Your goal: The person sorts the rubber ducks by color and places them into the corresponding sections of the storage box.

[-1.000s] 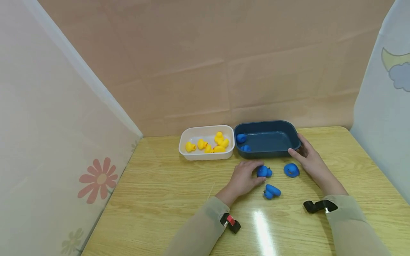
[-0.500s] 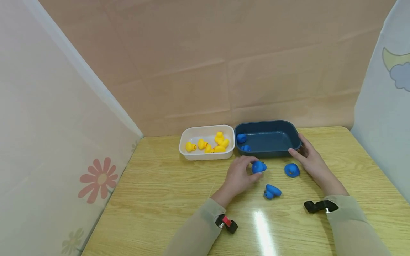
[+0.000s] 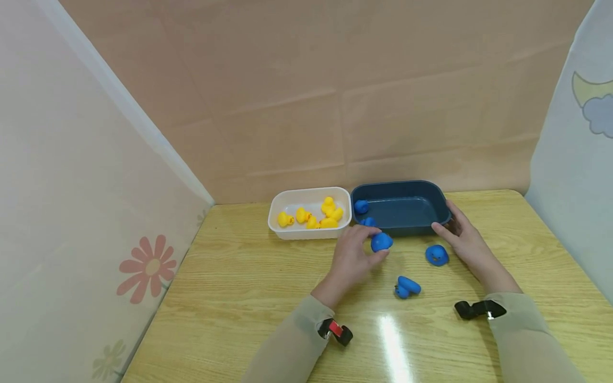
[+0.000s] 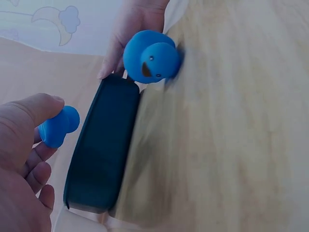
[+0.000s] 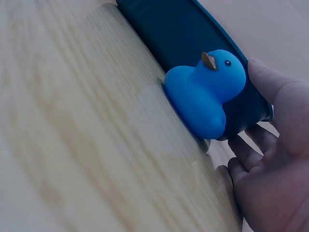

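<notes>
My left hand (image 3: 350,256) pinches a blue rubber duck (image 3: 381,242) between thumb and fingers, close to the front wall of the dark blue bin (image 3: 407,211). In the left wrist view the pinched duck (image 4: 59,126) shows beside that bin. At the bin's right end my right hand (image 3: 468,244) holds the corner, thumb at the front rim and fingers along the end wall. Two blue ducks (image 3: 361,207) lie inside at the left. Upright on the table by my right hand is another blue duck (image 5: 205,96); a further one (image 3: 407,286) lies tipped over nearer me.
A white bin (image 3: 275,229) holding several yellow rubber ducks (image 3: 303,215) stands against the dark bin's left side. Behind both rises a beige cloth backdrop (image 3: 287,133). The wooden table (image 3: 249,298) extends to the left and front.
My left hand has carried the pinched blue duck from the table leftward and away from me, to the dark bin's front. My right hand stays at the bin's corner.
</notes>
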Demonstrator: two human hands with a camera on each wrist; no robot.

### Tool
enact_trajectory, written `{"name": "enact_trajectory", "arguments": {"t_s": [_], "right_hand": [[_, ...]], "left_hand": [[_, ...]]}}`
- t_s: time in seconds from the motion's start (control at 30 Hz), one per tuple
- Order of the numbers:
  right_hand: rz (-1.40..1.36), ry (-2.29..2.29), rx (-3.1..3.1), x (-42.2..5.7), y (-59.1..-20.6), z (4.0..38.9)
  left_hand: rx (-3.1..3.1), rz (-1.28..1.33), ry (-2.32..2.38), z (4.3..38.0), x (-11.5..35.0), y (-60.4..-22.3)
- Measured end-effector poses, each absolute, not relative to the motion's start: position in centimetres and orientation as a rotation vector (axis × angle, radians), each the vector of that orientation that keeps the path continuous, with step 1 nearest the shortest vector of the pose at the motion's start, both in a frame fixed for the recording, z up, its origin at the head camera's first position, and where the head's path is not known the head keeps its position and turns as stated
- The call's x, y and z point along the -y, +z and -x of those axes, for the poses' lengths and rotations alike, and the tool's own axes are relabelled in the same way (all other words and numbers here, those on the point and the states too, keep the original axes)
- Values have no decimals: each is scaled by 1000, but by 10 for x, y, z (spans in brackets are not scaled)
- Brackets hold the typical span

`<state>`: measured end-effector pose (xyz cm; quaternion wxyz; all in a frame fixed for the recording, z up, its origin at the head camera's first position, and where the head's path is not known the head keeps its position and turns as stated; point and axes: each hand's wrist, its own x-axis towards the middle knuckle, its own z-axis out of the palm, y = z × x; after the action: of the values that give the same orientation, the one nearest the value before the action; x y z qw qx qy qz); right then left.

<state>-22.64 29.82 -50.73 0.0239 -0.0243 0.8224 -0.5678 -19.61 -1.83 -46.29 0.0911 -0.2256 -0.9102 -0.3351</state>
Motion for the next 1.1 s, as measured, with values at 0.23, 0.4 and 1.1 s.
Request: {"name": "enact_trajectory", "arguments": {"t_s": [0.23, 0.4, 1.1], "right_hand": [[84, -1775, -2528, -297, -507, 226], [70, -1757, -2539, -297, -507, 226], [71, -1739, -2549, -299, -514, 231]], "left_hand": [[2676, 620, -959, 208, 19, -456], [2673, 584, -929, 218, 17, -451], [2720, 467, -702, 255, 2, -449]]}}
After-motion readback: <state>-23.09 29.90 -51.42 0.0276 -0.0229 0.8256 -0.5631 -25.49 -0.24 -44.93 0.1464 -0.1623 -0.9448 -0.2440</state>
